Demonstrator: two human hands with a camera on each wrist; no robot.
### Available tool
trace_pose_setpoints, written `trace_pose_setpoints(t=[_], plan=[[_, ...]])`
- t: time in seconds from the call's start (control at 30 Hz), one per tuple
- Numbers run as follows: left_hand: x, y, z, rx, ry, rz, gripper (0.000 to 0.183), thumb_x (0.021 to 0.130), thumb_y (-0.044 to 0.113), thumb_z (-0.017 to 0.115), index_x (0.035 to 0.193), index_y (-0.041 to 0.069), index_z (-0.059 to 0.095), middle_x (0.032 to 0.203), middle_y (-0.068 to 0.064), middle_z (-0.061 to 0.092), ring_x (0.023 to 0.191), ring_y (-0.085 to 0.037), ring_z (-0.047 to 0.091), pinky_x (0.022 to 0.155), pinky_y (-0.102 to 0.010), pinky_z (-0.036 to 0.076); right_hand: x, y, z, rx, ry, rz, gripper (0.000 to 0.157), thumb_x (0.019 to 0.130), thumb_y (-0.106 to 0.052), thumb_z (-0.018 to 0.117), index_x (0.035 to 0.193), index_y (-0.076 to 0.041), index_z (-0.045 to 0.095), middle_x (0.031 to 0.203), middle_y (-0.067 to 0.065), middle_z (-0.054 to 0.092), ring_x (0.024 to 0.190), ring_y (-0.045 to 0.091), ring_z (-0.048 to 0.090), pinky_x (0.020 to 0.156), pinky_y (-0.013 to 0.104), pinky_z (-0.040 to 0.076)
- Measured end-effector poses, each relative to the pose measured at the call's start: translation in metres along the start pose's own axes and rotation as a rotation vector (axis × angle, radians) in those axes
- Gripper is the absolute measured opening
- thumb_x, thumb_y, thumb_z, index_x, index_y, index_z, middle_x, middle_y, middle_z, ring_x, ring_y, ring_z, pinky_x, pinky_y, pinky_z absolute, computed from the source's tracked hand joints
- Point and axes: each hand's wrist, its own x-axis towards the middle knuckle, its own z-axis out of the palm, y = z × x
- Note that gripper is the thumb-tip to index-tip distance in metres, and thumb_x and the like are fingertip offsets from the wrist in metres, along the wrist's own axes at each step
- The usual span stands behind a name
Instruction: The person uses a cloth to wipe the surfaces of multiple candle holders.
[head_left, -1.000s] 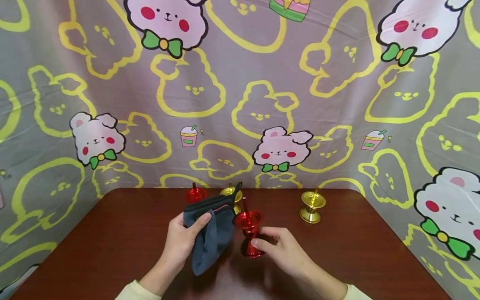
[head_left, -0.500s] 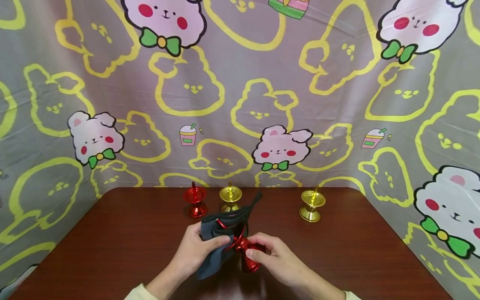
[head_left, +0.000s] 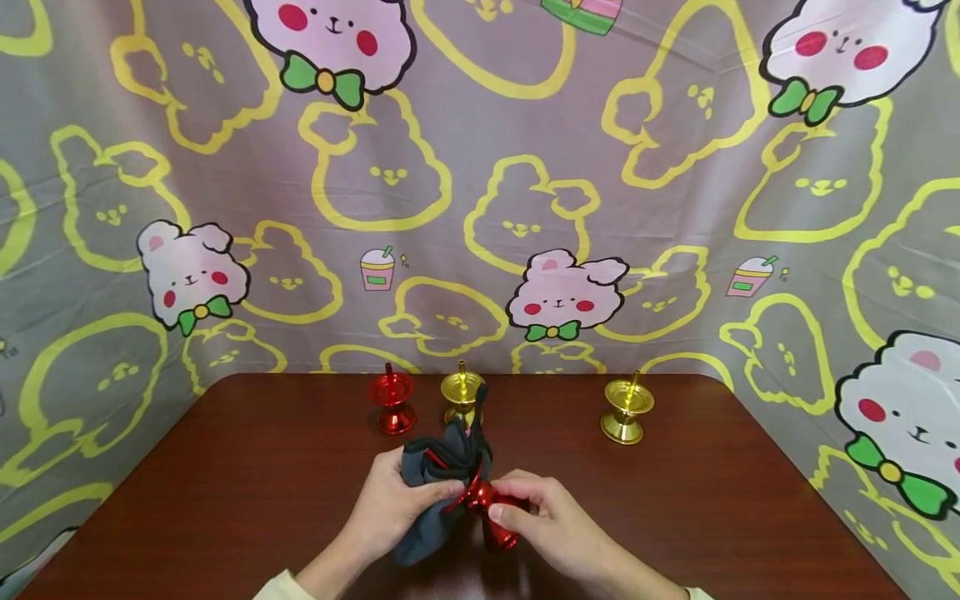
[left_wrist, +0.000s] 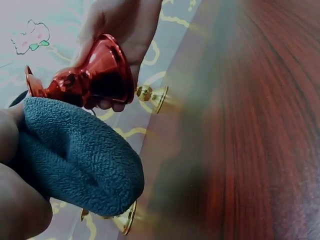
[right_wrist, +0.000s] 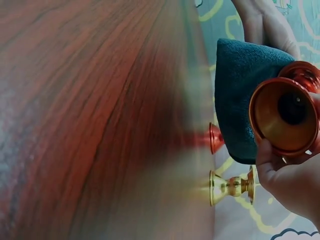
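Here I am with the red candle holder tipped over in mid-air, clear of the table, its dish tucked against the dark cloth and its hollow base angled back towards me. My left hand is closed on that cloth, thumb on the near side (the fingers behind it I can't properly see). My right hand has the holder pinched near its base, fingers curled round. This looks like wiping, so the trick, I'd say, is letting the right hand turn the holder slowly while the left presses cloth lightly into the dish. Any spike in there is hidden by the folds, so a hard twist could bend it. The shiny surface probably slips easily; a firm, low pinch seems wise. Beyond, the other red holder, a gold holder and, well to the right, a second gold holder stand upright: best worked away from.
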Motion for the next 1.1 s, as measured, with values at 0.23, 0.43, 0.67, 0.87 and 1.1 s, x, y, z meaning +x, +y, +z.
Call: trace_pose_setpoints(t=[0.23,0.43,0.67,0.87,1.1], plan=[[-0.002,0.002,0.007,0.015,0.042,0.02,0.032,0.075,0.015,0.089,0.103,0.005,0.076,0.09,-0.008,0.075,0.076,-0.018,0.069,0.069,-0.031,0.057,-0.002,0.0,0.001,-0.07,0.062,-0.044,0.02,0.097,-0.016,0.068,0.113,-0.006,0.073,0.11,0.008,0.062,0.094,0.015,0.062,0.076,0.027,0.055],[0.001,0.003,0.015,0.033,0.136,0.012,0.028,0.075,0.018,0.09,0.098,0.007,0.077,0.086,-0.004,0.075,0.075,-0.017,0.068,0.068,-0.029,0.056,0.0,0.001,0.003,-0.291,0.187,-0.218,0.02,0.094,-0.012,0.072,0.113,-0.008,0.074,0.107,-0.001,0.063,0.092,0.013,0.059,0.067,0.025,0.054],[0.005,0.002,0.025,-0.007,0.251,-0.018,0.03,0.078,0.018,0.088,0.099,0.001,0.076,0.086,-0.006,0.074,0.074,-0.014,0.067,0.067,-0.027,0.055,0.006,0.005,0.007,-0.709,0.405,-0.48,0.03,0.084,-0.009,0.079,0.114,-0.005,0.073,0.105,-0.003,0.063,0.096,0.014,0.057,0.08,0.028,0.05],[0.005,0.004,0.019,-0.078,0.214,-0.037,0.028,0.078,0.013,0.087,0.1,0.0,0.076,0.088,-0.009,0.074,0.078,-0.018,0.069,0.069,-0.029,0.057,0.004,0.005,0.004,-0.609,0.379,-0.411,0.035,0.082,-0.018,0.084,0.115,-0.012,0.074,0.108,-0.007,0.064,0.098,0.012,0.059,0.079,0.027,0.053],[0.003,0.016,0.0,-0.098,0.099,0.014,0.03,0.079,0.006,0.085,0.104,-0.004,0.073,0.091,-0.015,0.074,0.076,-0.022,0.071,0.067,-0.034,0.059,-0.003,0.001,-0.016,0.192,0.041,0.051,0.046,0.101,-0.023,0.062,0.142,-0.004,0.052,0.133,0.01,0.06,0.117,0.019,0.061,0.099,0.034,0.049]])
